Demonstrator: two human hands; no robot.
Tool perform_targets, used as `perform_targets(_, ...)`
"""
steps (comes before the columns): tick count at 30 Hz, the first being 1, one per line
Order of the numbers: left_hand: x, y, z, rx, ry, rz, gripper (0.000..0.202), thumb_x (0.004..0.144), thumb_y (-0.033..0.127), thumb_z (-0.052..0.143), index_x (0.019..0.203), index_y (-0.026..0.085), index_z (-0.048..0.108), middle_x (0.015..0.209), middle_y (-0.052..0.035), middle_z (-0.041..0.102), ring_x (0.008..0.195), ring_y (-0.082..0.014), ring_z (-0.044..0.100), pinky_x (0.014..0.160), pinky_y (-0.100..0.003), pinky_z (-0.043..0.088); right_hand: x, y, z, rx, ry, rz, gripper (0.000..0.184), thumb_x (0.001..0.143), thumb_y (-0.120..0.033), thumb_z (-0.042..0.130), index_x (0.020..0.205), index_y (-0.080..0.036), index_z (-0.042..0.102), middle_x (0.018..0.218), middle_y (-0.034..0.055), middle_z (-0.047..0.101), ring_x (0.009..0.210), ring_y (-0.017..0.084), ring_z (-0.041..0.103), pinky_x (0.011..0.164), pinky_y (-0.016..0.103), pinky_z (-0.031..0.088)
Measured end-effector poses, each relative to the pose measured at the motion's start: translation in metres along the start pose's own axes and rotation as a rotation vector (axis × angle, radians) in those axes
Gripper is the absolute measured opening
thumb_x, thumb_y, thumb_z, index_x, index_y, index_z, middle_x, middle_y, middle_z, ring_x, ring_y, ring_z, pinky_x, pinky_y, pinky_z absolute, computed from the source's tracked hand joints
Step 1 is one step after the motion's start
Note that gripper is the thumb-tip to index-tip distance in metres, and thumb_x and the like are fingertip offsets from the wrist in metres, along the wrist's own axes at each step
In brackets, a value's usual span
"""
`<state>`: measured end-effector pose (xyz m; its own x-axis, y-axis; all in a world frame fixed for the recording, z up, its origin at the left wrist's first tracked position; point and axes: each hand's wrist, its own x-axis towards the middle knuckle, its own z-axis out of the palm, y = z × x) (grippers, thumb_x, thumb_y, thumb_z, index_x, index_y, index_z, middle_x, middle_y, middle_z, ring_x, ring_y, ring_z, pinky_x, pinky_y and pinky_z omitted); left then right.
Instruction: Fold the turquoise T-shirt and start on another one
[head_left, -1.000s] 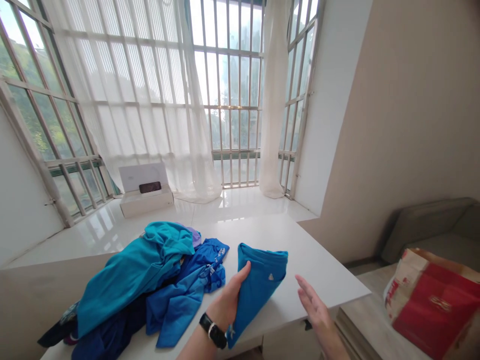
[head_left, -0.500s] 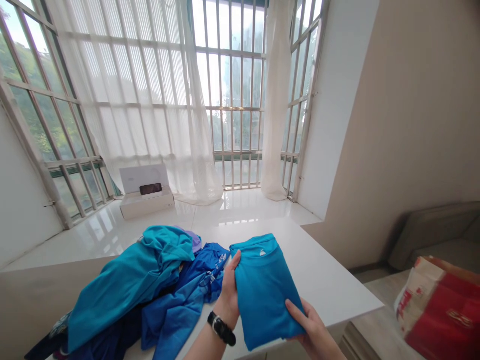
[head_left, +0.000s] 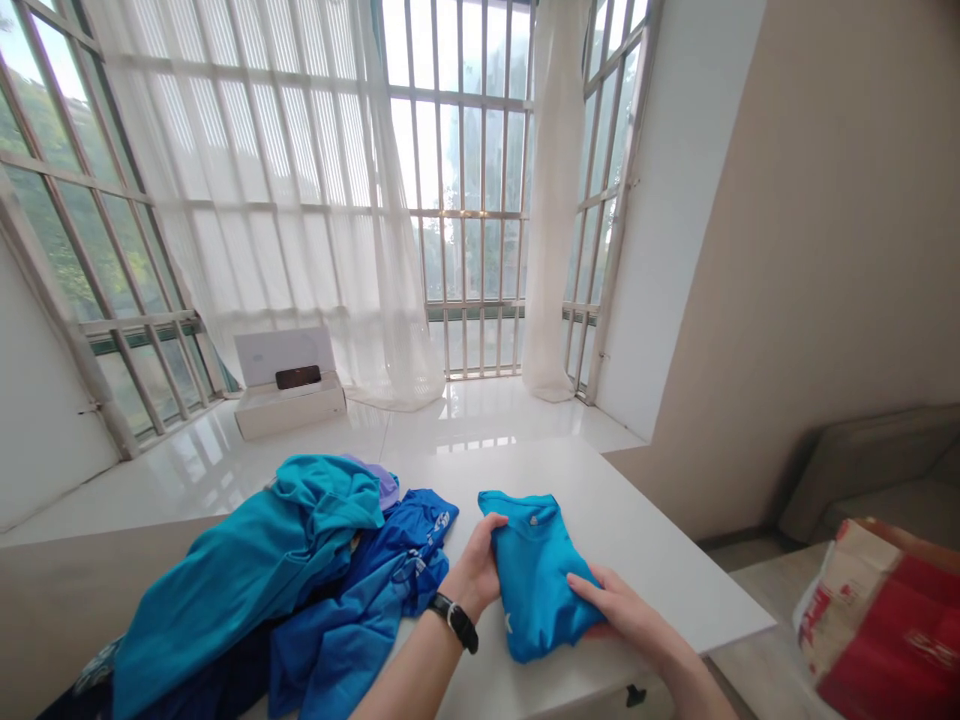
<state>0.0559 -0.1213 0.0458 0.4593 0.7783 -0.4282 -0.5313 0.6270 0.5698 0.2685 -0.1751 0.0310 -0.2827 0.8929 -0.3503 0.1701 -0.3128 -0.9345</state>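
A bright blue T-shirt (head_left: 541, 580), folded into a bundle, is held over the white tabletop (head_left: 660, 570). On its left edge, near the collar, my left hand (head_left: 478, 568) grips it with the thumb on top; a black-strapped watch (head_left: 454, 622) circles that wrist. My right hand (head_left: 611, 605) pinches the lower right side, thumb above and fingers underneath, partly hidden by the cloth. Left of my hands lies a heap of clothes: a teal garment (head_left: 247, 570) on top, a royal blue garment (head_left: 360, 610) beside it, and a bit of lilac cloth (head_left: 386, 485) behind.
A white box (head_left: 289, 408) with a dark phone-like object (head_left: 298, 377) stands on the window ledge. Sheer curtains (head_left: 300, 250) hang before barred windows. At the right are a red and beige bag (head_left: 892, 620) and a grey sofa (head_left: 877, 480).
The shirt has gone from a smooth, larger rectangle tilted toward me to a lower, smaller and more creased bundle. A white mark now shows at its lower left. Both hands have kept hold.
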Motion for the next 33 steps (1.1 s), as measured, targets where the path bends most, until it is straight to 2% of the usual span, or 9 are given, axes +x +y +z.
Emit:
perform_targets(4, 0.009, -0.001, 0.001, 0.252, 0.109, 0.121, 0.023, 0.079, 0.029, 0.058, 0.094, 0.012, 0.063, 0.09, -0.0138, 0.073, 0.093, -0.0296, 0.069, 0.087, -0.038, 0.055, -0.003, 0.002, -0.001, -0.021, -0.005, -0.06, 0.063, 0.076, -0.071, 0.058, 0.113, -0.021, 0.063, 0.108, 0.0078, 0.074, 0.106, 0.031, 0.068, 0.086, 0.041, 0.056)
perform_targets(7, 0.013, 0.0, -0.01, 0.438, 0.146, 0.255, 0.034, 0.072, 0.016, 0.061, 0.105, 0.012, 0.061, 0.11, -0.0138, 0.071, 0.112, -0.0306, 0.063, 0.099, -0.039, 0.049, -0.005, 0.008, -0.011, -0.348, 0.142, -0.166, 0.055, 0.079, -0.068, 0.054, 0.099, -0.018, 0.069, 0.103, 0.0101, 0.074, 0.101, 0.031, 0.067, 0.091, 0.042, 0.052)
perform_targets(10, 0.012, 0.004, -0.025, 0.697, 0.313, 0.528, 0.058, 0.069, 0.014, 0.066, 0.126, 0.012, 0.053, 0.142, -0.0168, 0.053, 0.141, -0.0317, 0.037, 0.115, -0.038, 0.033, -0.002, 0.016, -0.023, -0.664, 0.398, -0.127, 0.055, 0.075, -0.061, 0.056, 0.105, -0.016, 0.069, 0.103, 0.0135, 0.073, 0.098, 0.031, 0.067, 0.091, 0.041, 0.05)
perform_targets(12, 0.012, 0.004, -0.032, 0.81, 0.423, 0.625, 0.073, 0.071, 0.017, 0.068, 0.139, 0.009, 0.042, 0.157, -0.0192, 0.032, 0.149, -0.0304, 0.019, 0.12, -0.035, 0.022, 0.007, 0.018, -0.029, -0.655, 0.478, -0.104, 0.065, 0.073, -0.059, 0.057, 0.118, -0.013, 0.064, 0.109, 0.016, 0.071, 0.1, 0.03, 0.067, 0.091, 0.038, 0.051)
perform_targets(15, 0.013, -0.002, -0.032, 0.74, 0.356, 0.496, 0.085, 0.078, 0.023, 0.067, 0.15, 0.01, 0.024, 0.162, -0.0215, 0.017, 0.149, -0.0301, 0.023, 0.117, -0.035, 0.03, 0.033, 0.013, -0.034, -0.415, 0.484, -0.15, 0.07, 0.073, -0.055, 0.057, 0.128, -0.012, 0.055, 0.127, 0.0187, 0.065, 0.113, 0.029, 0.065, 0.096, 0.036, 0.052)
perform_targets(20, 0.023, -0.002, -0.021, 0.598, 0.286, 0.432, 0.09, 0.079, 0.024, 0.068, 0.152, 0.015, 0.016, 0.152, -0.0216, 0.038, 0.135, -0.0274, 0.046, 0.099, -0.029, 0.048, 0.075, -0.002, -0.036, -0.246, 0.492, -0.17, 0.067, 0.067, -0.043, 0.065, 0.125, -0.011, 0.054, 0.125, 0.021, 0.066, 0.109, 0.029, 0.068, 0.094, 0.039, 0.055)
perform_targets(26, 0.043, 0.038, -0.013, 1.02, 0.394, 0.407, 0.092, 0.065, 0.021, 0.081, 0.143, 0.011, 0.034, 0.138, -0.0228, 0.052, 0.129, -0.0341, 0.048, 0.1, -0.036, 0.045, 0.088, 0.001, -0.045, -0.248, 0.487, -0.2, 0.062, 0.06, -0.034, 0.073, 0.117, -0.015, 0.058, 0.109, 0.0136, 0.072, 0.093, 0.026, 0.072, 0.082, 0.038, 0.059)
perform_targets(29, 0.053, 0.047, -0.012, 1.012, 0.366, 0.324, 0.095, 0.061, 0.022, 0.084, 0.142, 0.011, 0.035, 0.124, -0.0217, 0.059, 0.105, -0.0318, 0.063, 0.082, -0.037, 0.053, 0.091, 0.002, -0.046, -0.257, 0.489, -0.205, 0.059, 0.055, -0.031, 0.076, 0.11, -0.016, 0.062, 0.101, 0.0114, 0.074, 0.09, 0.028, 0.072, 0.079, 0.039, 0.059)
perform_targets(33, 0.056, 0.045, -0.012, 0.962, 0.301, 0.26, 0.084, 0.064, 0.015, 0.08, 0.138, 0.013, 0.04, 0.108, -0.0148, 0.065, 0.087, -0.0245, 0.067, 0.07, -0.032, 0.053, 0.093, -0.001, -0.047, -0.261, 0.45, -0.223, 0.056, 0.05, -0.029, 0.077, 0.103, -0.016, 0.066, 0.093, 0.01, 0.075, 0.09, 0.031, 0.072, 0.078, 0.04, 0.059)
